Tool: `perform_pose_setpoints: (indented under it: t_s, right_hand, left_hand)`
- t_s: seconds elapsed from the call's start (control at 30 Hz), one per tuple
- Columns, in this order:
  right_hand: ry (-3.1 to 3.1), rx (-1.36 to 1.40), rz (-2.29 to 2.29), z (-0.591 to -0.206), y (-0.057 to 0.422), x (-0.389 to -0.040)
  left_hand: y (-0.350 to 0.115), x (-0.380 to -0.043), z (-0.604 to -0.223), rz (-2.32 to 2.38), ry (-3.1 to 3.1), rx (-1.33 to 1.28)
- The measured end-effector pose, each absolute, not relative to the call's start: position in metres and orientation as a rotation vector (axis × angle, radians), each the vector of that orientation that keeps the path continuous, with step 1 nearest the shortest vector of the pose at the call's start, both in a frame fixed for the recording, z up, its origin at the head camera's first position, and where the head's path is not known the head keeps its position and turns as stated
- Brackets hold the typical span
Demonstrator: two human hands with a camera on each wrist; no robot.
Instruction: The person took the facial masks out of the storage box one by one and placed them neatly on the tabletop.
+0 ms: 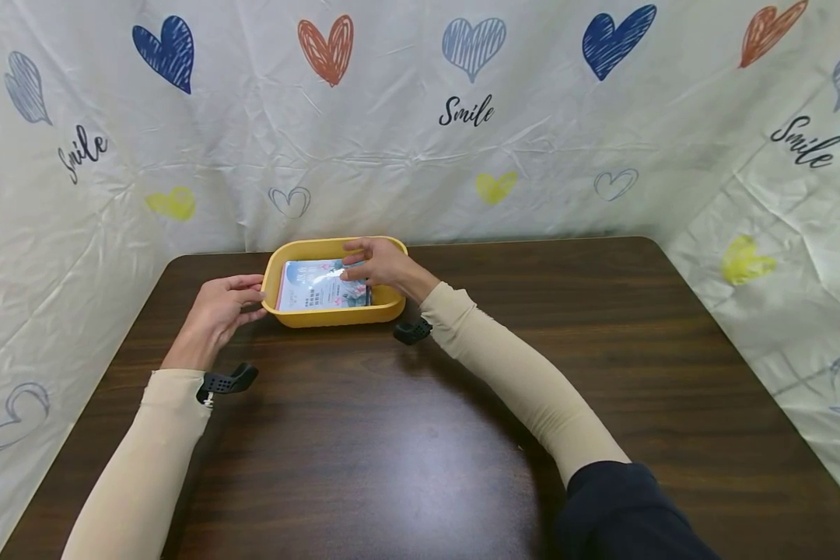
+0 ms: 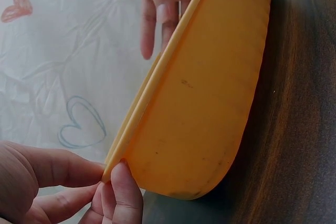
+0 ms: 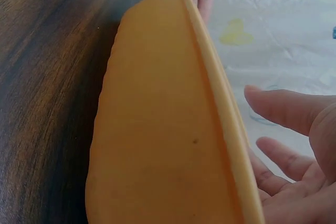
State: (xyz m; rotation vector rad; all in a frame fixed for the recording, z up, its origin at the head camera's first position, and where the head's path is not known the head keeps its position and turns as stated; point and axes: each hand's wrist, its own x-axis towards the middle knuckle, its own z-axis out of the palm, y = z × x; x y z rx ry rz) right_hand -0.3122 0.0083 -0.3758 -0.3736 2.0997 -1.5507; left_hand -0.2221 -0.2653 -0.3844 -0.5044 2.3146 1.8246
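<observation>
Tabletop (image 1: 406, 420) bears yellow tub (image 1: 332, 318), probably light, semi-rigid; left hand (image 1: 217, 313) pinches its rim, a sound hold. Glossy packet (image 1: 315, 284) lies inside, likely slippery, best taken by edges; right hand (image 1: 385, 267), fingers loosely extended, is above, contact unclear.

White creased sheet (image 1: 392, 132) is hanging behind and beside dark wood-grain table (image 1: 308, 443). Blue, red, yellow hearts (image 1: 168, 54) and "Smile" lettering (image 1: 466, 111) are dotting sheet. Pale light (image 1: 430, 482) is glaring off table's near half.

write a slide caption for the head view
Left hand pinches the edge of a yellow oblong plastic tub, right hand over a glossy pale-blue printed packet inside.
</observation>
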Motion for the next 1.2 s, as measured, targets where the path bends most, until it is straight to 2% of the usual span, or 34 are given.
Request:
perform_pose_setpoints:
  t_s: [0.87,1.2]
  right_hand:
    - [2.035,-0.097,-1.749,-0.372,0.000,-0.303]
    - [1.985,-0.164,-1.660,-0.372,-0.003,-0.298]
  left_hand:
    - [-0.267,-0.220,-0.384,1.840,2.295,-0.486]
    - [-0.266,-0.221,-0.384,1.848,2.284,-0.496]
